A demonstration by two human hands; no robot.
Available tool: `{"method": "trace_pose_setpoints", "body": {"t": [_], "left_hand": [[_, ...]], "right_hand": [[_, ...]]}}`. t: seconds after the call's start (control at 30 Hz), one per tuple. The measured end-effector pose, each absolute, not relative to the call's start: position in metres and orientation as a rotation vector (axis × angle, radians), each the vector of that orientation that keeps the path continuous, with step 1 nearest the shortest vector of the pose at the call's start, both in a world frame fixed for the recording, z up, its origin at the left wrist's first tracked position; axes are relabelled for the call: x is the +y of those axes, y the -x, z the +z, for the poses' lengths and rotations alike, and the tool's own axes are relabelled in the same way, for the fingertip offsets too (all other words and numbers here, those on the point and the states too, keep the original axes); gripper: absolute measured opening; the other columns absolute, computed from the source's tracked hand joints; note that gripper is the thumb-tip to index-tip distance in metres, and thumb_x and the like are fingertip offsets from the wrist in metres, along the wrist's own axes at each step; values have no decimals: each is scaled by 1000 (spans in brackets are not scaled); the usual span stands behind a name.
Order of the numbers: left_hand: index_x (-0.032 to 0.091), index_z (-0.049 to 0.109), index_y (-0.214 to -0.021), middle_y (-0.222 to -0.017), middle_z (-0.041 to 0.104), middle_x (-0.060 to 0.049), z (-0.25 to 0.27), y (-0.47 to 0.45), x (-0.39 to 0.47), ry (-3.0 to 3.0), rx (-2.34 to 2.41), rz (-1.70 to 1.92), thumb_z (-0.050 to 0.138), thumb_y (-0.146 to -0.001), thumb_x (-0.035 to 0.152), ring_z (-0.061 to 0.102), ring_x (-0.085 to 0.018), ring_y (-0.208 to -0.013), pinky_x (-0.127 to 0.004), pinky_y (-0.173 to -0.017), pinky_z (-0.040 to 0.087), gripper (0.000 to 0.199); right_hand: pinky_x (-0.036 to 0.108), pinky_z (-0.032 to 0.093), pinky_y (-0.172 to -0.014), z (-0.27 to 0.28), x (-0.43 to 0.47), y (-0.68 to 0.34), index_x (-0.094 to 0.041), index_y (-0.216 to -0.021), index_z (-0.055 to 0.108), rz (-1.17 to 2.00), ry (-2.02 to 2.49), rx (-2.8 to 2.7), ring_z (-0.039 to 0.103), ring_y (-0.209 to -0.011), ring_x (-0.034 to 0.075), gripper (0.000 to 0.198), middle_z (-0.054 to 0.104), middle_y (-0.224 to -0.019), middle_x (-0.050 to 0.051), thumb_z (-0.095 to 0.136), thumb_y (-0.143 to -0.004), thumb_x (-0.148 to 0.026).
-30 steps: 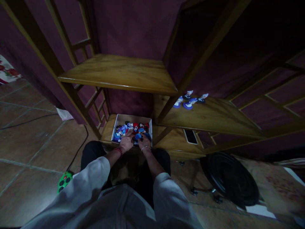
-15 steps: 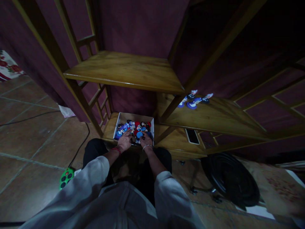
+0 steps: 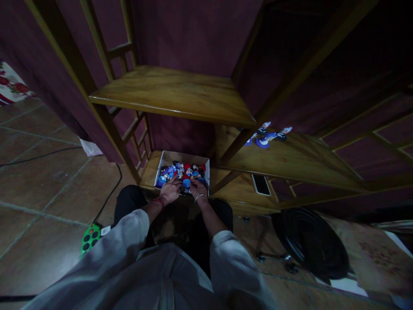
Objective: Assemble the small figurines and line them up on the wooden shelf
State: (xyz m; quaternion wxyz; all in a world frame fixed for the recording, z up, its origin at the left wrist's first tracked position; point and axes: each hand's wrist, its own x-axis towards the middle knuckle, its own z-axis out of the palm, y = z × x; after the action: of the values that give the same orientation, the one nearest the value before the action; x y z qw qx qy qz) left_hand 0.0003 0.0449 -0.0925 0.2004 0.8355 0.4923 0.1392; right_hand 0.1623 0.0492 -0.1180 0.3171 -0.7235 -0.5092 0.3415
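An open white cardboard box (image 3: 186,156) stands on the low shelf in front of me, filled with small figurines (image 3: 176,168) in blue, purple, red and black. Over its near left part lies my left hand (image 3: 170,190), fingers stretched out and apart, touching the figurines there. My right hand (image 3: 199,188) is inside the near right part, its fingers closed at the edge of a figurine with a round blue base (image 3: 186,183). That base faces up between the two hands. My fingers and the box's near wall hide some of the contents.
Several figurines (image 3: 265,140) with purple bases are on the higher shelf (image 3: 287,157) at right. A phone (image 3: 261,184) lies on the shelf below. Above the box juts another wooden shelf (image 3: 174,92). A green power strip (image 3: 90,239) and a black round stool (image 3: 311,243) flank me.
The blue-based figurine has shifted slightly left, toward my left hand. My left hand has moved a little to the right. The whole view has shifted slightly.
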Motion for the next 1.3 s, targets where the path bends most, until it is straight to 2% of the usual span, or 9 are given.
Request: {"method": "trace_pose_setpoints", "body": {"t": [0.23, 0.43, 0.67, 0.9, 1.07, 1.3], "left_hand": [[21, 67, -93, -128, 53, 1, -88, 0, 49, -2302, 1294, 394, 40, -76, 9, 31, -13, -131, -29, -108, 29, 34], [16, 68, -83, -123, 57, -5, -91, -12, 56, -2229, 1216, 412, 42, -75, 7, 30, -14, -131, -29, -109, 29, 28], [17, 69, -82, -118, 61, -4, -89, -19, 57, -2089, 1231, 457, 39, -78, 8, 38, -16, -127, -32, -108, 30, 31], [16, 68, -94, -121, 59, -6, -86, -26, 54, -1968, 1302, 510, 43, -77, 9, 46, -19, -121, -34, -106, 33, 31], [16, 69, -90, -119, 60, -6, -91, -22, 54, -1904, 1295, 547, 45, -76, 10, 50, -19, -116, -34, -104, 34, 28], [17, 69, -84, -107, 66, -2, -95, -11, 58, -1768, 1267, 577, 45, -76, 11, 57, -17, -105, -29, -98, 40, 27]], "right_hand": [[31, 47, -88, -108, 48, -161, -22, -100, 65, 879, 1982, -1392, 64, -89, 16, 28, 68, -99, 1, 50, -76, -22], [30, 47, -88, -103, 45, -161, -25, -103, 64, 823, 2070, -1381, 62, -93, 17, 30, 68, -101, 0, 49, -78, -24], [31, 47, -87, -106, 46, -164, -27, -101, 65, 788, 2054, -1349, 62, -91, 17, 29, 68, -99, 0, 49, -77, -24], [29, 46, -85, -99, 43, -162, -27, -101, 65, 710, 2103, -1310, 61, -89, 17, 28, 68, -96, 0, 46, -80, -24], [30, 46, -88, -100, 43, -164, -26, -103, 64, 774, 2063, -1319, 61, -93, 17, 30, 67, -99, 0, 47, -79, -23], [27, 52, -78, -109, 43, -165, -30, -98, 67, 847, 1924, -1274, 65, -80, 15, 27, 68, -84, -3, 52, -77, -22]]}}
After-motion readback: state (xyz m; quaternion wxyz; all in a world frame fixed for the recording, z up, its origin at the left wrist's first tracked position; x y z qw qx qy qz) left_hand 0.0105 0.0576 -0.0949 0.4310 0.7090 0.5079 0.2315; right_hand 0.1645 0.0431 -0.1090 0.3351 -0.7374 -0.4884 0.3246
